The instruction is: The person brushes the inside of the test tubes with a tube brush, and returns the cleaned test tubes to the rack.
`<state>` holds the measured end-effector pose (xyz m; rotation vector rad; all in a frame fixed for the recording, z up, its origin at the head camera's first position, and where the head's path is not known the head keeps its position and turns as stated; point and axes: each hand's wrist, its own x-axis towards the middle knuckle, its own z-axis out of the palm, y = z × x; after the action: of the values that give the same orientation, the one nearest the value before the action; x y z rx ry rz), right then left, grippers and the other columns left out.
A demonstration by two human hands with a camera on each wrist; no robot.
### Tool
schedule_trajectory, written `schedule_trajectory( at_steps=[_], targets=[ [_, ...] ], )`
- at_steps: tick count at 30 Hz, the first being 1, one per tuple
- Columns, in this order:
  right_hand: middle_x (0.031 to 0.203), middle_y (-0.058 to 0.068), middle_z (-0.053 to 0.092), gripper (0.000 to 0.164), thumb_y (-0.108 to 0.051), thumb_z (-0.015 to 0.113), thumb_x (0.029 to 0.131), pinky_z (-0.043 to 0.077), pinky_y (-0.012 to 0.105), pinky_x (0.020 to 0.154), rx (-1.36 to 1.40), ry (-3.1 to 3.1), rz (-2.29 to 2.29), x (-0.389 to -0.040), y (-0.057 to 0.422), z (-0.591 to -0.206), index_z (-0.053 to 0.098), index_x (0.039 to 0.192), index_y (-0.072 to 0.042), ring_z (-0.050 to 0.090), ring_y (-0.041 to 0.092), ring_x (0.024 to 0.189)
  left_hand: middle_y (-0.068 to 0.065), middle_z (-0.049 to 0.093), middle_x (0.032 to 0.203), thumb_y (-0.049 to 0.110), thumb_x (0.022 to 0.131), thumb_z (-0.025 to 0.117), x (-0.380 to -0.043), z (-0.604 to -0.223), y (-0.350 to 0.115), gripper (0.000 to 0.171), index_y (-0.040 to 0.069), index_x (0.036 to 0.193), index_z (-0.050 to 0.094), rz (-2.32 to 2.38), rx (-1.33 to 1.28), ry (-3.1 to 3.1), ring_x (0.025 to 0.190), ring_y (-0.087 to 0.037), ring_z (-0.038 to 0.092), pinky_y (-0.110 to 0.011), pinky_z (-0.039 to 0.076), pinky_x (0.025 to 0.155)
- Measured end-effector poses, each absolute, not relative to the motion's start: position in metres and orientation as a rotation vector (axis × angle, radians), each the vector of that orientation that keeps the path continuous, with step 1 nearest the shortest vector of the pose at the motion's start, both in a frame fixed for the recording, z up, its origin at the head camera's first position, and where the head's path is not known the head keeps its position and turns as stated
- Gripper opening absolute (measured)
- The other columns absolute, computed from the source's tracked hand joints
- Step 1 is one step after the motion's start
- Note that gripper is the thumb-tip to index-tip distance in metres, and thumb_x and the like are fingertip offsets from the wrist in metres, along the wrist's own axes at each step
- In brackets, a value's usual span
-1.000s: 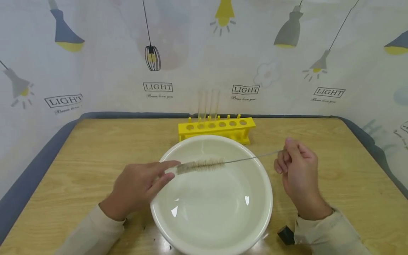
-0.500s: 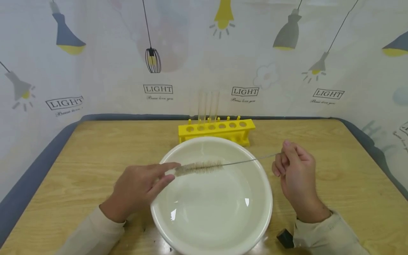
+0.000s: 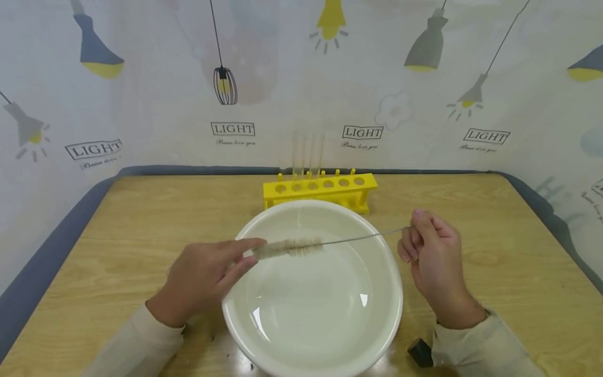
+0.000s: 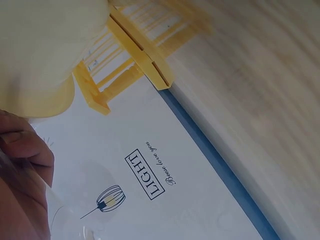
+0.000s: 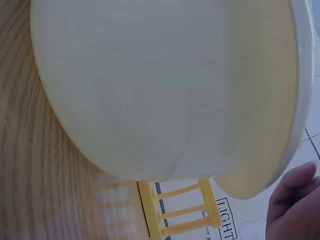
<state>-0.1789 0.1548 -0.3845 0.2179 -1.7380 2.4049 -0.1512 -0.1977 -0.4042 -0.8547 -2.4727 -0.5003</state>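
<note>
Over the white basin point(image 3: 398, 293), my left hand point(image 3: 195, 277) holds a clear test tube point(image 3: 273, 250) between thumb and fingers, its mouth toward the right. Part of a test tube brush point(image 3: 308, 246) sits inside the tube; the remaining pale bristles show outside the mouth. My right hand point(image 3: 438, 267) pinches the far end of the brush's thin twisted-wire handle, just beyond the basin's right rim. In the left wrist view, the curled fingers point(image 4: 25, 150) show at the left edge. The right wrist view catches only part of the right hand point(image 5: 297, 202), at the lower right.
Behind the basin stands a yellow test tube rack point(image 3: 320, 183) with two clear tubes point(image 3: 315, 157) upright in it. A small black object point(image 3: 421, 352) lies by the right sleeve. The wooden table point(image 3: 155, 209) ends at a lamp-patterned curtain point(image 3: 292, 78).
My right hand has moved slightly left, and the brush has slid further into the test tube, leaving fewer bristles outside. The left hand stays nearly in place.
</note>
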Motion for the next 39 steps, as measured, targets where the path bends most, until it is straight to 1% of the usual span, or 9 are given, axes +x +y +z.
schedule_trajectory(
  at_steps=[6, 12, 14, 20, 25, 30, 35, 39],
  targets=[
    [0.055, 0.003, 0.029, 0.037, -0.019, 0.047, 0.096, 0.023, 0.031, 0.042, 0.223, -1.759, 2.39, -0.178, 0.153, -0.384, 0.037, 0.063, -0.006, 0.025, 0.019, 0.044, 0.012, 0.066, 0.075, 0.034, 0.087, 0.059, -0.153, -0.404, -0.198, 0.032, 0.03, 0.119, 0.061, -0.493, -0.856, -2.465, 0.05, 0.003, 0.045, -0.017, 0.038, 0.047],
    [0.056, 0.003, 0.032, 0.034, -0.017, 0.046, 0.096, 0.026, 0.03, 0.042, 0.296, -1.753, 2.412, -0.177, 0.152, -0.384, 0.04, 0.065, -0.004, 0.026, 0.018, 0.045, 0.013, 0.067, 0.079, 0.034, 0.088, 0.059, -0.152, -0.403, -0.198, 0.033, 0.03, 0.12, 0.06, -0.483, -0.847, -2.484, 0.051, 0.003, 0.046, -0.017, 0.039, 0.048],
    [0.057, 0.003, 0.033, 0.034, -0.018, 0.046, 0.096, 0.028, 0.029, 0.041, 0.308, -1.788, 2.406, -0.177, 0.152, -0.384, 0.041, 0.066, -0.003, 0.027, 0.019, 0.046, 0.013, 0.067, 0.082, 0.034, 0.088, 0.059, -0.152, -0.403, -0.198, 0.033, 0.03, 0.12, 0.06, -0.477, -0.845, -2.49, 0.052, 0.004, 0.045, -0.017, 0.039, 0.048],
    [0.057, 0.003, 0.034, 0.036, -0.023, 0.046, 0.096, 0.035, 0.03, 0.043, 0.326, -1.969, 2.332, -0.174, 0.152, -0.385, 0.042, 0.066, -0.003, 0.029, 0.02, 0.048, 0.012, 0.069, 0.092, 0.033, 0.087, 0.059, -0.151, -0.403, -0.197, 0.033, 0.029, 0.12, 0.061, -0.477, -0.859, -2.478, 0.055, 0.003, 0.049, -0.02, 0.044, 0.051],
    [0.056, 0.004, 0.034, 0.038, -0.021, 0.044, 0.097, 0.036, 0.031, 0.043, 0.417, -2.044, 2.295, -0.173, 0.149, -0.388, 0.04, 0.064, -0.004, 0.03, 0.021, 0.049, 0.012, 0.069, 0.089, 0.032, 0.087, 0.059, -0.152, -0.404, -0.196, 0.032, 0.028, 0.119, 0.061, -0.482, -0.864, -2.456, 0.054, 0.003, 0.047, -0.019, 0.042, 0.049],
    [0.053, 0.005, 0.034, 0.04, -0.021, 0.042, 0.098, 0.038, 0.032, 0.043, 0.448, -2.145, 2.206, -0.17, 0.147, -0.389, 0.037, 0.062, -0.005, 0.035, 0.022, 0.046, 0.012, 0.069, 0.088, 0.033, 0.087, 0.059, -0.152, -0.404, -0.196, 0.031, 0.029, 0.118, 0.062, -0.486, -0.865, -2.452, 0.053, 0.004, 0.047, -0.017, 0.041, 0.048],
    [0.055, 0.006, 0.034, 0.037, -0.018, 0.037, 0.1, 0.041, 0.032, 0.043, 0.547, -2.198, 2.108, -0.169, 0.145, -0.388, 0.038, 0.066, -0.002, 0.039, 0.022, 0.046, 0.012, 0.068, 0.084, 0.033, 0.087, 0.059, -0.151, -0.402, -0.196, 0.031, 0.03, 0.119, 0.061, -0.472, -0.856, -2.45, 0.052, 0.003, 0.045, -0.019, 0.04, 0.047],
    [0.054, 0.004, 0.035, 0.037, -0.017, 0.032, 0.101, 0.043, 0.03, 0.043, 0.596, -2.298, 1.982, -0.168, 0.144, -0.389, 0.038, 0.067, -0.004, 0.042, 0.021, 0.045, 0.011, 0.068, 0.084, 0.033, 0.087, 0.059, -0.151, -0.402, -0.197, 0.032, 0.03, 0.118, 0.061, -0.468, -0.851, -2.455, 0.052, 0.002, 0.046, -0.019, 0.039, 0.047]
  ],
)
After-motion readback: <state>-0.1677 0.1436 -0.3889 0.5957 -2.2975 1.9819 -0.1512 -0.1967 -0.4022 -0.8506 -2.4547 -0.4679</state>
